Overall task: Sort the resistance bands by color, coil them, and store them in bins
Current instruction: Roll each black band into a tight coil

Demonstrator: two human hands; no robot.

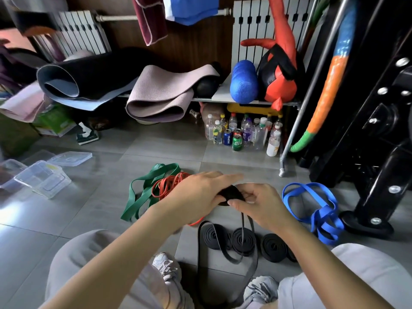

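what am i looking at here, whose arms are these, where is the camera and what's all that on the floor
There is no machine here. A person low over the floor wears one wide-angle camera on the head, so you look down along their own arms. This is the only picture.

The left hand and right hand together hold a black band that is partly wound into a coil. Its loose tail hangs down between the knees. Just below the hands, three finished black coils lie in a row.

Loose green bands and red bands lie tangled to the left, and blue bands to the right. Clear plastic bins sit further left. Behind are rolled mats and a cluster of bottles.
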